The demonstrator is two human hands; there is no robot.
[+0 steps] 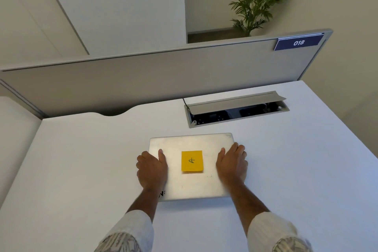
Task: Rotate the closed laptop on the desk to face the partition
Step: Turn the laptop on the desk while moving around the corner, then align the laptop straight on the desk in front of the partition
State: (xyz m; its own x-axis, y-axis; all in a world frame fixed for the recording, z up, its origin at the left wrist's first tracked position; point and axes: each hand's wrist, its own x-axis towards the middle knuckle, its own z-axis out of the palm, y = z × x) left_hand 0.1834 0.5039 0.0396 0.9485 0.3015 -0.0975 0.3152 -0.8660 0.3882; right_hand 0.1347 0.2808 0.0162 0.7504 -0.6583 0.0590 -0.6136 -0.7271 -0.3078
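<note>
Both hands clamped on the closed laptop (190,184), lower centre of the frame.
Left hand (152,166) grips its left edge and right hand (232,162) its right edge, thumbs on the lid. It lies flat on the desk (81,159) between them, parallel to the partition (143,80) across mid-frame. Hinge side unclear, so the turn is probably either unstarted or finished.

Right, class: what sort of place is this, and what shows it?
Probably an open-plan office workstation: a grey partition with a numbered plate reading 018, a cable hatch set into the white desk, and a closed laptop.
</note>
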